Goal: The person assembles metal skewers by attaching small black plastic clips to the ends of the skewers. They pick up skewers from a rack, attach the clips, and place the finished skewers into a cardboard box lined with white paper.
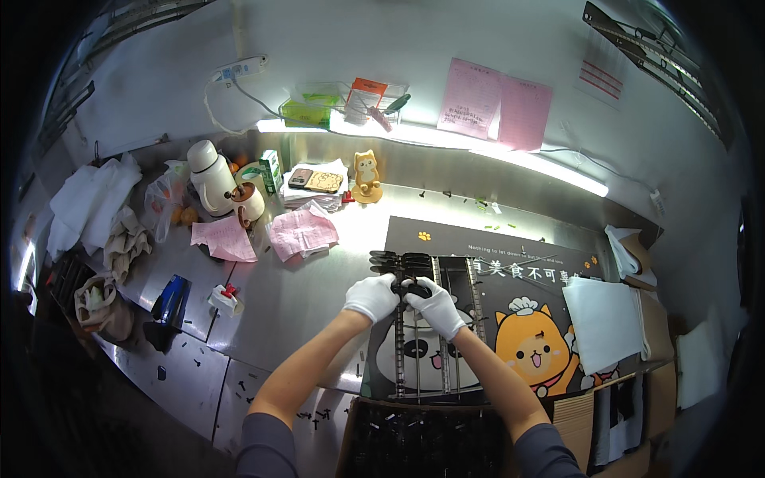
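Note:
My left hand, in a white glove, pinches at a small black part over the metal rack. My right hand, gloved too, grips the same dark piece from the other side; the fingers hide much of it. Beneath both hands lies a rack of slotted metal rails with thin rods between them. Several black, flat-ended pieces sit in rows at the rack's far end. Under the rack is a dark mat printed with cartoon animals.
Close to my body stands a cardboard box of black parts. White sheets lie at right. A vacuum jug, a mug, pink papers, a cat figurine and a blue-black object are leftward. Small black pieces are scattered.

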### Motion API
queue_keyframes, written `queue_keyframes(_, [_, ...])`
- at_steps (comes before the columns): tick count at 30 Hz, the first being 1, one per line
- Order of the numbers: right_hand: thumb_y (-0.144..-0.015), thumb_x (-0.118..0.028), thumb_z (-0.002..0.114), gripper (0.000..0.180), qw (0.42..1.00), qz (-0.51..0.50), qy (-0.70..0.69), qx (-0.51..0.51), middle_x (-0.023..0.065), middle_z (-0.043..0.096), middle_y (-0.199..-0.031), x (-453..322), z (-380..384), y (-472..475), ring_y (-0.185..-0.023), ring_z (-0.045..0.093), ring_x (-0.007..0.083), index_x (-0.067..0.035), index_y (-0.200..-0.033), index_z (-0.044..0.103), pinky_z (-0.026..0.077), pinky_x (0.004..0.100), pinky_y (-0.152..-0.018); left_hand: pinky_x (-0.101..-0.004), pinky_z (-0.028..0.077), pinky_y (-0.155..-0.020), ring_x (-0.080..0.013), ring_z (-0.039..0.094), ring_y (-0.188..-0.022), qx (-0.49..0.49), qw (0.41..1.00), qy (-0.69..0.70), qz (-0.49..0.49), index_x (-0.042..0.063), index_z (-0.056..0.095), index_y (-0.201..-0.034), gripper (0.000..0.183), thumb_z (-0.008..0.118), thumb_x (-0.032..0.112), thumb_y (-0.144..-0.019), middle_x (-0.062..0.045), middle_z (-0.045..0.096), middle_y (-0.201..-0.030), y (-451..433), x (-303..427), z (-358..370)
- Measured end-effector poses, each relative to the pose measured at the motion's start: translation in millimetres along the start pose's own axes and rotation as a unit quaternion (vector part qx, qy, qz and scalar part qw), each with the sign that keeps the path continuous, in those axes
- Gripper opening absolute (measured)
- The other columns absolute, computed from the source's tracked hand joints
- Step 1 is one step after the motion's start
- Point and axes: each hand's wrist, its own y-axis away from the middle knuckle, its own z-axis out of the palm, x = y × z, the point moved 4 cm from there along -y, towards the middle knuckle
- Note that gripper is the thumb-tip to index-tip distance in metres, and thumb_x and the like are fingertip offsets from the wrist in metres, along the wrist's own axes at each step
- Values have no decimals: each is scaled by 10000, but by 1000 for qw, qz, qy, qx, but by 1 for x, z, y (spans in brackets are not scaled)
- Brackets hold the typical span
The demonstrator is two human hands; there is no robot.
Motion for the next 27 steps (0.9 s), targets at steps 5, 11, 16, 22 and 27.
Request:
queue_keyframes(5, [-840,-153,674,293,985,-104,78,116,94,679,-757,5,1,4,-665,667,134,-94,-1126,646,514,273,-580,-189,438,-414,-95,587,-557,-310,760,562,-106,62,605,-907,159,625,220,-903,-37,625,-748,17,21,-42])
queue_keyframes(11, [-834,-130,655,235,983,44,-14,-177,-4,652,-794,-34,-3,59,-641,570,49,-75,-1062,668,439,198,-528,-178,460,-574,-32,559,-704,-63,893,446,1,95,613,-1115,222,668,126,-902,32,614,-870,64,22,-37])
queue_keyframes(16, [-834,-256,646,258,956,68,205,-199,74,680,-747,-50,-10,137,-632,613,141,-39,-956,713,509,288,-619,-329,540,-697,-284,679,-783,125,956,215,155,27,663,-955,167,714,135,-837,-149,678,-897,161,61,5])
queue_keyframes(22, [-778,-157,636,71,838,-203,504,46,58,596,-769,-30,11,236,-699,653,273,-140,-841,607,528,396,-554,-209,455,-465,-44,567,-591,-130,863,475,-116,42,639,-937,143,657,182,-915,6,610,-721,234,68,69])
queue_keyframes(27, [-832,-210,651,120,890,-33,454,-27,96,666,-825,5,-25,263,-760,674,291,-117,-903,680,552,363,-649,-201,438,-550,-62,548,-688,-247,831,488,-103,60,490,-1281,451,659,87,-863,4,584,-837,258,51,81])
